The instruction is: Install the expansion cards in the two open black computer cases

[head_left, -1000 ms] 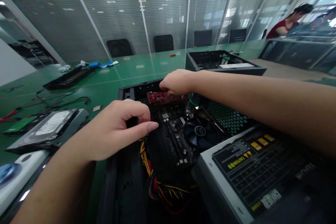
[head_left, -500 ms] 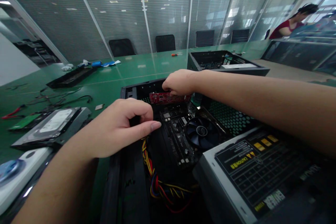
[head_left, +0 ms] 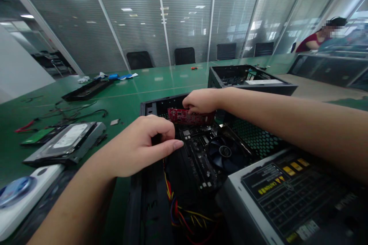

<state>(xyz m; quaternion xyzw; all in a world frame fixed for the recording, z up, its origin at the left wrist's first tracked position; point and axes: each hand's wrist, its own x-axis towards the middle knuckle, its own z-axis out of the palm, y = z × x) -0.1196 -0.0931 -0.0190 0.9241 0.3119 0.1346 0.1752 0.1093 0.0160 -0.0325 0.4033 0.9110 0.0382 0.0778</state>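
Note:
In the head view my right hand (head_left: 199, 100) reaches into the open computer case (head_left: 145, 109) and pinches the top edge of a red graphics card (head_left: 191, 116). The card stands on edge near the case's far wall, and its lower edge is hard to make out. My left hand (head_left: 143, 143) hovers over the near left side of the case, fingers curled and thumb apart, holding nothing. Between the hands and the power supply (head_left: 276, 195) lies the motherboard (head_left: 195, 160) with a black cooling fan (head_left: 225, 152). Yellow, red and blue cables (head_left: 174, 203) run below my left hand.
To the left are a hard drive (head_left: 70, 138), a white power strip (head_left: 28, 195) and loose cables (head_left: 77, 111). A second case (head_left: 244, 80) stands behind, with an orange screwdriver (head_left: 196, 68) nearby. A person in red (head_left: 312, 42) sits at the far right.
The view has tilted, so the scene sits lower and slightly right. More of the red graphics card's face shows under my right hand. My left hand keeps about the same pose.

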